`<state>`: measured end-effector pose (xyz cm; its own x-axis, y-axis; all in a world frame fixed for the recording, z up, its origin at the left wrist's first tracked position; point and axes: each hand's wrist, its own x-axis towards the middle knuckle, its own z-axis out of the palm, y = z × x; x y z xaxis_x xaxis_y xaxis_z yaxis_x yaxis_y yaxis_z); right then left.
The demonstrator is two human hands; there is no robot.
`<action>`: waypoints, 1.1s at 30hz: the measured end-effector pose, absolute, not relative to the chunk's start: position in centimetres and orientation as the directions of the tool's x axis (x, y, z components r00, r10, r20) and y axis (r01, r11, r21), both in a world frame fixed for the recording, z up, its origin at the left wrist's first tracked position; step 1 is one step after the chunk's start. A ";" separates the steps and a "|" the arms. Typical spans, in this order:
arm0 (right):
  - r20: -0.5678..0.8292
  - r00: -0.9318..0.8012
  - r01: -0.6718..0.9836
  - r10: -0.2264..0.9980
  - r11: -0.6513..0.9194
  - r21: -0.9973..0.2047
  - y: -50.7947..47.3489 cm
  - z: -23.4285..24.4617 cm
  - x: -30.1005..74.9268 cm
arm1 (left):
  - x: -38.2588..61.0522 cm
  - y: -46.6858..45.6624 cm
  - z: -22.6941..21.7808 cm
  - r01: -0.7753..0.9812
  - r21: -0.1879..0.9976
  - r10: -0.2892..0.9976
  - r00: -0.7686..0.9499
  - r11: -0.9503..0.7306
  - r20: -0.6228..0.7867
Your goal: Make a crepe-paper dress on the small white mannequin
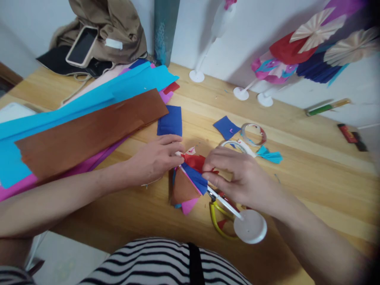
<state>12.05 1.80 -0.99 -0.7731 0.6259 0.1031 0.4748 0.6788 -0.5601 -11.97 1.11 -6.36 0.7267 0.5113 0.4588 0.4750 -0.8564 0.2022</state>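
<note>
My left hand point(158, 160) pinches the top end of a small figure on a white stand, fingers closed near its pale tip. Layers of crepe paper hang from that end: a brown piece point(184, 188), a blue piece point(196, 176) and some pink. My right hand point(237, 174) is closed, thumb and fingers pinching the edge of a red crepe paper piece point(194, 162). The stand's round white base point(250, 226) points down toward me, its stem tilted. Under the stem lie yellow-handled scissors point(214, 217), partly hidden.
Long blue point(89, 103) and brown crepe paper strips point(95, 134) lie at left. Tape rolls point(263, 136), blue squares point(227, 127) and a turquoise bow point(270, 154) sit beyond my right hand. Dressed figures on stands point(241, 93), a phone point(82, 45) and a green-handled tool point(320, 110) are farther back.
</note>
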 end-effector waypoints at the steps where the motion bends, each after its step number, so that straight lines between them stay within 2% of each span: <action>1: 0.075 -0.748 0.486 0.659 0.622 -0.614 2.3 -0.9 12.2 | -12.0 1.1 -6.3 0.477 0.207 0.517 0.733 -0.854 0.443; 3: 0.004 -0.696 0.524 0.718 0.512 -0.681 3.4 -0.9 12.4 | -12.1 1.1 -6.1 0.476 0.210 0.518 0.742 -0.854 0.427; 6: -0.057 -0.655 0.563 0.753 0.436 -0.702 4.9 -1.2 12.5 | -12.1 1.1 -6.0 0.476 0.210 0.518 0.745 -0.854 0.419; 15: -0.102 -0.643 0.533 0.759 0.348 -0.771 6.5 -1.9 12.5 | -12.0 1.1 -6.1 0.474 0.209 0.515 0.739 -0.855 0.434; 20: -0.103 -0.536 0.464 0.838 0.191 -0.865 6.8 -2.7 12.9 | -12.1 1.1 -6.0 0.450 0.226 0.503 0.750 -0.864 0.430; 24: -0.095 -0.468 0.435 0.879 0.135 -0.890 7.2 -2.5 13.2 | -12.1 1.0 -5.9 0.462 0.257 0.528 0.739 -0.849 0.418; 27: 0.001 -0.412 0.512 0.911 0.233 -0.827 7.1 -1.9 13.6 | -12.1 1.0 -5.9 0.444 0.254 0.512 0.738 -0.859 0.439; 30: 0.217 -0.386 0.647 0.897 0.431 -0.629 6.9 -1.5 14.0 | -12.1 1.0 -5.9 0.459 0.264 0.530 0.744 -0.848 0.407; 33: 0.349 -0.393 0.722 0.851 0.521 -0.455 7.0 -1.8 14.1 | -12.1 1.0 -5.8 0.479 0.264 0.547 0.752 -0.837 0.368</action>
